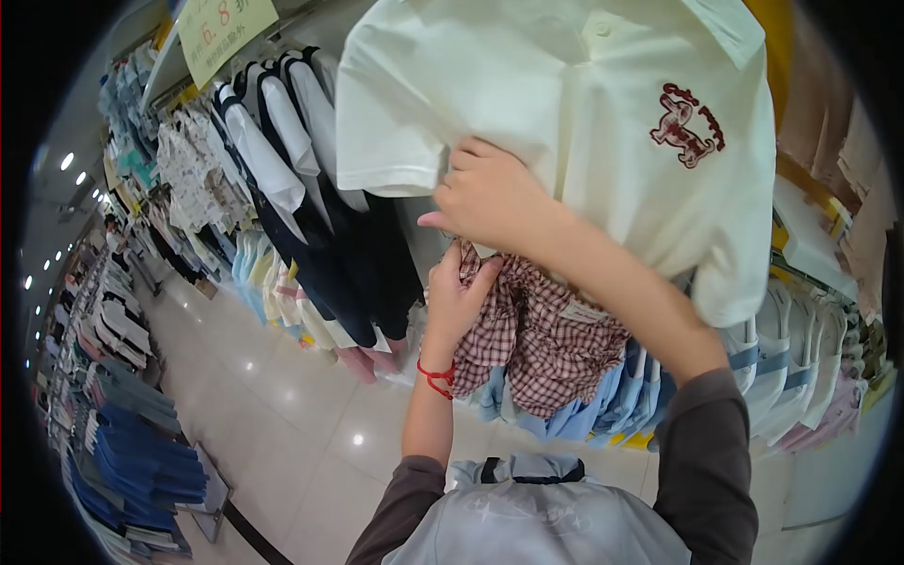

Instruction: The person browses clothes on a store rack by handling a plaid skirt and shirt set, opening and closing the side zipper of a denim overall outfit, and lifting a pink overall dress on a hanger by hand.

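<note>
A cream short-sleeved polo shirt (508, 94) with a dark red dog design on its chest hangs before me. My right hand (490, 193) reaches across it, fingers curled against the fabric near the sleeve on the left, thumb sticking out; it appears to grip the shirt. Just below, my left hand (457, 287), with a red cord bracelet (437, 379) at the wrist, pinches the waist edge of red-and-white checked shorts (560, 344). The shorts hang under the shirt, and their upper edge is partly hidden by my right hand and forearm.
Black and white outfits (330, 217) hang on the rack to the left, below a yellow price sign (224, 36). Blue garments (612, 405) hang behind the shorts. Across the tiled aisle (292, 405) stands another rack with folded jeans (146, 457).
</note>
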Demonstrator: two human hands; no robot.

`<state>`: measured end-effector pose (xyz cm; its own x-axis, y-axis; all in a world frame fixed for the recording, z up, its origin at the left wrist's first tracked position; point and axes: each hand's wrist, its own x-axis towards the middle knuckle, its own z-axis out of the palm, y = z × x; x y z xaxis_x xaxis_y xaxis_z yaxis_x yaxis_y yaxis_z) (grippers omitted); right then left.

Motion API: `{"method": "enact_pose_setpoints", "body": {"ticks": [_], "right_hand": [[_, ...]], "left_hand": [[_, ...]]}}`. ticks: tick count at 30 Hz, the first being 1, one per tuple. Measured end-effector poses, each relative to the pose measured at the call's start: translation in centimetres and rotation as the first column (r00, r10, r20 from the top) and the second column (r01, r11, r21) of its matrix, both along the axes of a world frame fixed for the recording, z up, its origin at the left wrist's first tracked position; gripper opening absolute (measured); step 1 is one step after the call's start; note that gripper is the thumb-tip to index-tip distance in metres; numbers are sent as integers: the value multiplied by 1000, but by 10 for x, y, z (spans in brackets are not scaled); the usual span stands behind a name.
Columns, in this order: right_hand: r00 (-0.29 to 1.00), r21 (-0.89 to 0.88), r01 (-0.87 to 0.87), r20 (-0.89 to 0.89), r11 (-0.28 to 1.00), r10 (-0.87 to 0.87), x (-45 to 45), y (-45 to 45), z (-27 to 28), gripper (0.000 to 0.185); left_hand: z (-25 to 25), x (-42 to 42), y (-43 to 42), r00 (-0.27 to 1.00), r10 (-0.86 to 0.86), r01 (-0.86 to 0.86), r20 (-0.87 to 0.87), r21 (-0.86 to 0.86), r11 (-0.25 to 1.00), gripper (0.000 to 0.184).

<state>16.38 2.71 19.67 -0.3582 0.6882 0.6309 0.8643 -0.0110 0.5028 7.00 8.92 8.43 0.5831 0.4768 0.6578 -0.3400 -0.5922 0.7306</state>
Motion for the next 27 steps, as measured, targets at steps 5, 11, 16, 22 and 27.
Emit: {"method": "enact_pose_setpoints", "body": {"ticks": [5, 11, 16, 22, 27], "right_hand": [[1000, -116, -11, 15, 993, 13, 0, 8, 1, 41], [994, -88, -106, -41, 990, 103, 10, 11, -1, 39], [993, -105, -75, -95, 992, 65, 25, 3, 12, 41], [994, -136, -3, -113, 991, -13, 38, -2, 13, 42], [990, -50, -37, -139, 998, 30, 45, 5, 12, 41]], "left_hand": [[-4, -4, 2, 989, 3, -7, 150, 29, 1000, 36], [2, -11, 16, 999, 39, -35, -20, 159, 987, 37], [-3, -14, 35, 966, 180, -108, -187, 344, 933, 39], [-43, 9, 65, 953, 166, -103, -252, 244, 964, 36], [-102, 24, 84, 946, 163, -119, -279, 169, 978, 33]]}}
